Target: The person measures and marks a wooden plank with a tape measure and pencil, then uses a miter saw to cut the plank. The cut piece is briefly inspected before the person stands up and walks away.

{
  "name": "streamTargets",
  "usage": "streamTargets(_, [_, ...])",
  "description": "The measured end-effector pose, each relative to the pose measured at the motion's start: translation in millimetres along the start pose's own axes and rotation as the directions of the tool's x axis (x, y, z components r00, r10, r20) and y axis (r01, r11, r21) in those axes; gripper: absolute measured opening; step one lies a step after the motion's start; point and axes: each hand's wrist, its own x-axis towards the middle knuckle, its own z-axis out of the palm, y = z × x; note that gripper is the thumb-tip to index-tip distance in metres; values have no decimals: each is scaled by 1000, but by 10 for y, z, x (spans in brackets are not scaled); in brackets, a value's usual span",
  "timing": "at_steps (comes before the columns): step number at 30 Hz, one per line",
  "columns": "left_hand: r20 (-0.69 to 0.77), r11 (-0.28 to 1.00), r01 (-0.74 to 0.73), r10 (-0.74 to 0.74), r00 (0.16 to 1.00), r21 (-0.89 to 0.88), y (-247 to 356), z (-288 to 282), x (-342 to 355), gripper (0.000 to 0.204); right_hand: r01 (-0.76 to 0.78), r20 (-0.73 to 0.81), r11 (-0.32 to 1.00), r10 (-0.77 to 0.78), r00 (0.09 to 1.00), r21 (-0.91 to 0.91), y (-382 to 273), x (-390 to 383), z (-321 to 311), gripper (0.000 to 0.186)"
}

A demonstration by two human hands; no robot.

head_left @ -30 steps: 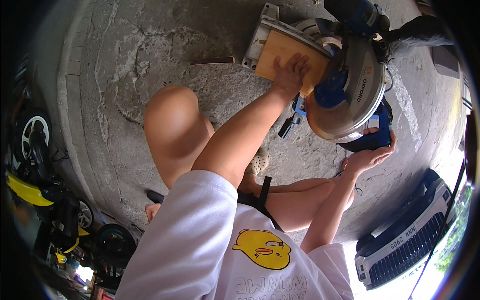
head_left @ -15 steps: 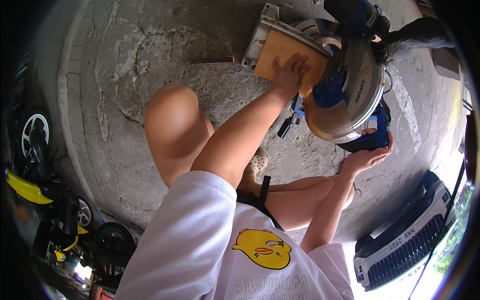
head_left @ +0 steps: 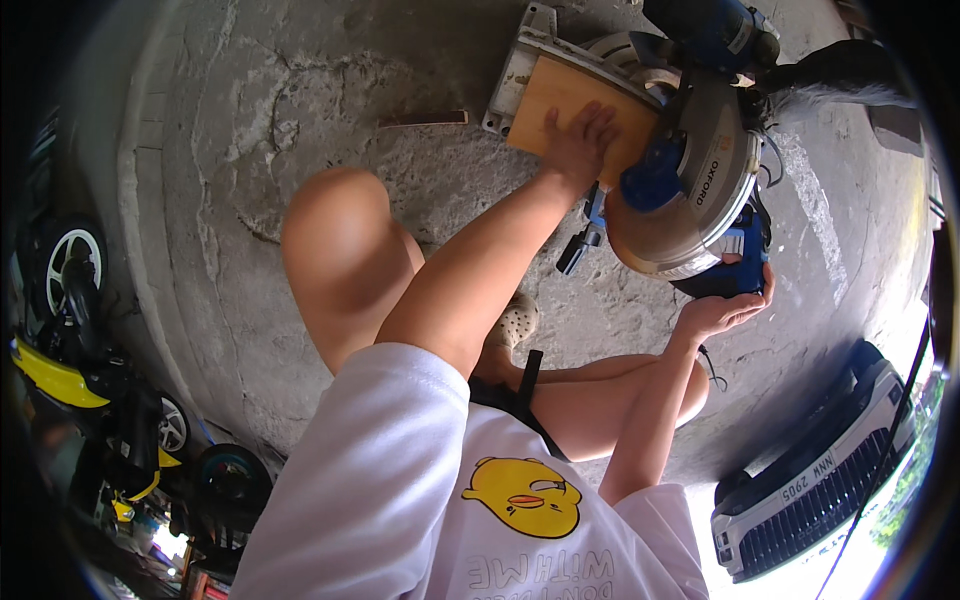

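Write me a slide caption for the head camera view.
A person steadies a wooden board at a miter saw while holding the saw's blue handle above rough concrete.

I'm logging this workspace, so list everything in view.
Miter saw: 1, blue, grey, black, upper right
Saw handle: 1, blue and black, saw's near end
Board: 1, light brown, on the saw
Thin strip: 1, brown, floor, upper middle
Motorcycle: at least 1, yellow and black, left
Vehicle front: 1, grey and black, lower right
Floor: 1, grey, beneath
Clog: 1, beige, centre
Shirt: 1, white, bottom
Legs: 2, bare, centre
Left hand: 1, bare, on board
Right hand: 1, bare, around saw handle
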Motion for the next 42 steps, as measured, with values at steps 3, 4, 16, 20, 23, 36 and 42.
streamTargets(3, [-8, 1000, -3, 3, 1000, 22, 13, -26, -13, 62, -24, -41, 999, 22, 999, -32, -10, -12, 2, 55])
streamTargets(4, [3, 1000, -5, 5, 1000, 27, 14, -42, -15, 61, -29, -72, 997, 24, 997, -78, -15, -30, 5, 57])
streamTargets(16, [59, 999, -14, 16, 998, -32, -7, -95, -22, 61, 53, -94, 980, -72, 993, -192, 236, -212, -16, 55])
streamTargets(20, [52, 1000, -15, 15, 999, -2, 9, -120, -25, 61, 19, -99, 992, -32, 995, -123, 334, -235, -71, 57])
streamTargets(23, [54, 999, 4, -2, 999, -44, 2, -111, 2, 61, -5, -124, 981, -19, 992, -196, 294, -238, -29, 61])
streamTargets(36, [4, 998, 24, -24, 1000, -54, 29, 9, -2, 56, -8, -58, 980, -4, 998, -199, 147, -87, -107, 64])
streamTargets(42, [-28, 999, 35, -36, 999, -25, 29, 172, 20, 57, -259, 144, 964, 264, 954, -49, -734, 914, -25, 58])
